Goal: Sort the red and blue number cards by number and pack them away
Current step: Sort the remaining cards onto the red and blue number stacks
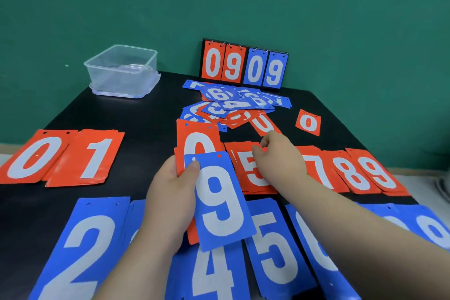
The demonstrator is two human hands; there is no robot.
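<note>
My left hand point(171, 192) grips a small stack of cards, a blue 9 card point(220, 202) on top and a red 0 card point(198, 143) behind it. My right hand point(280, 156) reaches over the red 5 pile point(250, 170), its fingers curled on a red card edge there. Red piles of 0 point(34, 156), 1 point(90, 158), 7 point(319, 173), 8 point(350, 173) and 9 point(377, 170) lie in a row. Blue piles of 2 point(82, 246), 4 point(214, 275), 5 point(275, 246) and more lie nearest me.
An unsorted heap of mixed cards point(233, 105) lies mid-table, with a lone red 0 card point(308, 122) to its right. A clear plastic box point(121, 70) stands on its lid at the back left. A flip scoreboard point(243, 66) reading 0909 leans on the green wall.
</note>
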